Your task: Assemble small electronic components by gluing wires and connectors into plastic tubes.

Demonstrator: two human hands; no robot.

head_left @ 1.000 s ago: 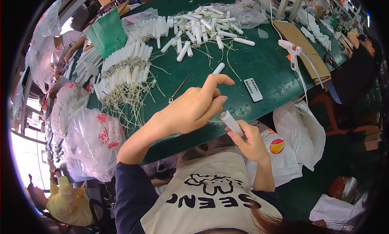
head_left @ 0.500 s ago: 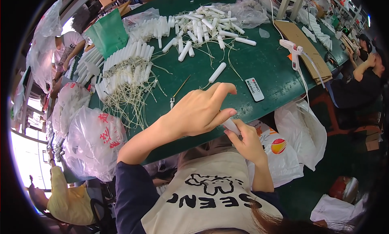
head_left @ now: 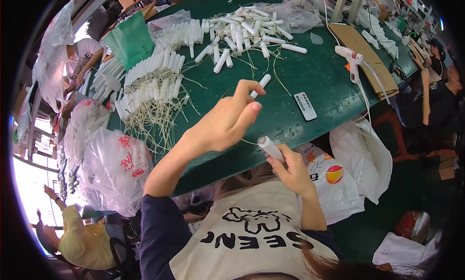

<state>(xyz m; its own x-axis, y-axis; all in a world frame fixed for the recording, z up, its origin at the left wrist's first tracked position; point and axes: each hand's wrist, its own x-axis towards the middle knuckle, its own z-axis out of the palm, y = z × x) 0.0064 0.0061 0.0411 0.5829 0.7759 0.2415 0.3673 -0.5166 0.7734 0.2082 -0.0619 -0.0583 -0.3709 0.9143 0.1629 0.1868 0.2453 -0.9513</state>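
Observation:
My right hand [head_left: 294, 172] is closed around a white cylindrical tube [head_left: 271, 148], held tilted at the table's front edge with its round end exposed. From that end a thin pale wire [head_left: 249, 142] runs towards my left hand [head_left: 231, 116]. The left hand hovers over the table, thumb and index finger apart, with nothing visible between them; its other fingers are partly hidden. Just beyond its index finger lies another white tube [head_left: 264, 82]. A small white remote control [head_left: 304, 106] rests on the green table [head_left: 286, 127] to the right.
Wired white tubes lie in a loose heap [head_left: 242, 30] at the back and stacked rows [head_left: 155, 69] on the left. A glue gun [head_left: 352, 62] stands near cardboard [head_left: 363, 52] at right. Plastic bags [head_left: 114, 171] hang around the table edge. Other people sit at both sides.
My left hand has lifted away from the held tube, up and to the left, uncovering the tube's end. The right hand keeps its grip, nearly in place.

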